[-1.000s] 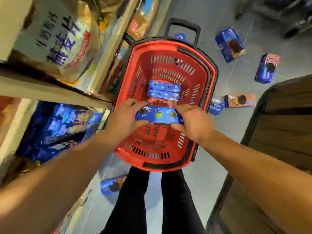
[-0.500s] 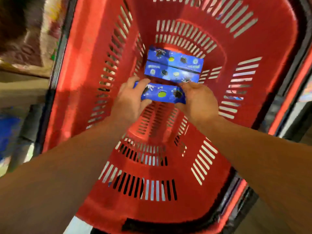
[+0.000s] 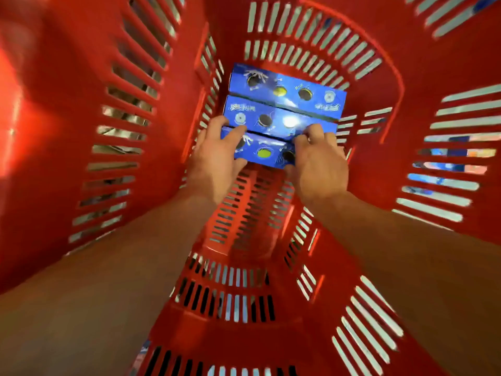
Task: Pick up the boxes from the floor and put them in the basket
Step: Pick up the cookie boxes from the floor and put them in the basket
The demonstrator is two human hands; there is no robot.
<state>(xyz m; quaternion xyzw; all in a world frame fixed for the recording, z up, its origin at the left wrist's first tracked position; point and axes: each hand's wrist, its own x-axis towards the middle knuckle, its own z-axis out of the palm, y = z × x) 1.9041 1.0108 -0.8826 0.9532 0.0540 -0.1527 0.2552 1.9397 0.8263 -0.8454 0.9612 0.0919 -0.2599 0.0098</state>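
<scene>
Hands lower since earlier; left hand [image 3: 214,156], right hand [image 3: 318,161] grip blue box [image 3: 261,153] against stacked boxes [image 3: 284,104] in basket [image 3: 406,164]. I fear skewed release jams it.

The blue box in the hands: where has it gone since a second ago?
Both hands, left hand and right hand, have carried the blue box down from above the rim deep into the red basket, up against the nearer of the two boxes already lying there. The hands still grip its ends. Those two boxes have not shifted.
</scene>
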